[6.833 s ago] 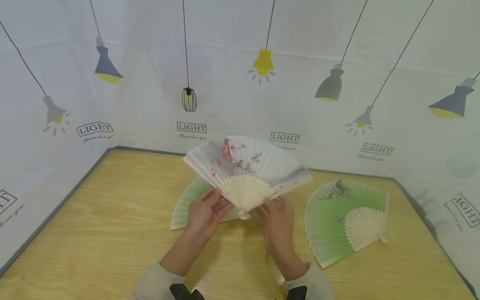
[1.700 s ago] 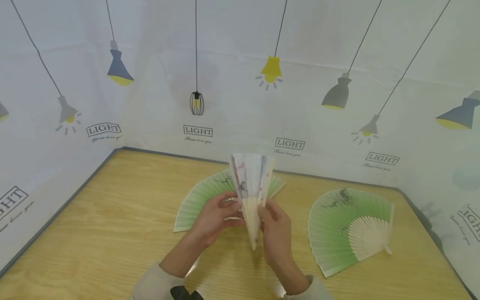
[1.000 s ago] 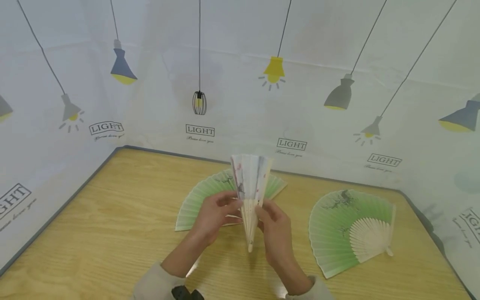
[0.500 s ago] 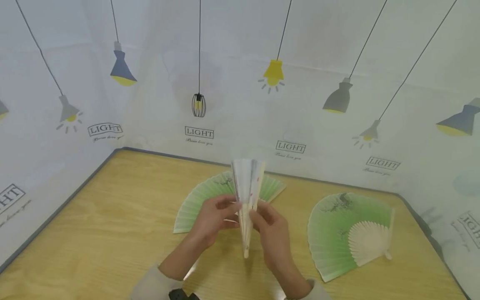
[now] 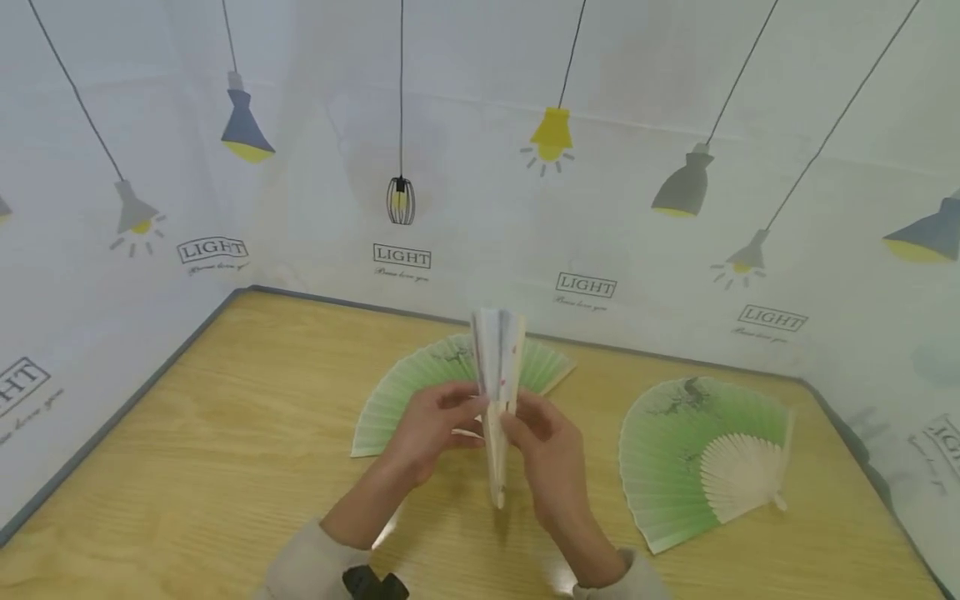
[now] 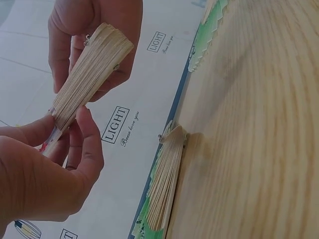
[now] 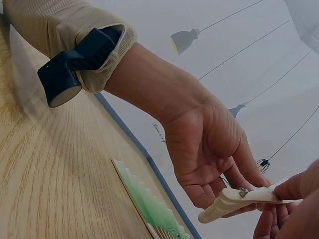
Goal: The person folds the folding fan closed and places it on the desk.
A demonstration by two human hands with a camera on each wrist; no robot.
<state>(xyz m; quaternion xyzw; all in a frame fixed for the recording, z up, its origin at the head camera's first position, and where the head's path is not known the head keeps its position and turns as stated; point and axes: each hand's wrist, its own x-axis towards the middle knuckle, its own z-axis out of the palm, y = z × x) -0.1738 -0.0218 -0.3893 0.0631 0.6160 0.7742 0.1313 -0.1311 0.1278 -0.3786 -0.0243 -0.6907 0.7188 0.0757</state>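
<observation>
A white folding fan with red and grey painting (image 5: 495, 350) is held upright above the table, folded to a narrow wedge. My left hand (image 5: 427, 433) pinches its left side between thumb and fingers. My right hand (image 5: 553, 454) grips the right side, thumb on the ribs. In the left wrist view the fan's pale ribs (image 6: 92, 74) lie stacked together, pivot end up. In the right wrist view the pivot end (image 7: 224, 203) shows a small metal pin, with the right hand (image 7: 199, 144) beside it. Part of the painted leaf is hidden by the fingers.
A green folding fan (image 5: 401, 387) lies spread on the wooden table (image 5: 187, 433) behind the hands, partly covered by them. A second spread green fan (image 5: 660, 458) lies at the right. A white printed curtain (image 5: 480, 125) rises along the table's back and sides.
The white fan, spread wide in the oldest frame, has been folded inward to a narrow wedge, still narrowing over the last second. My hands have come closer together. The green fans stay put.
</observation>
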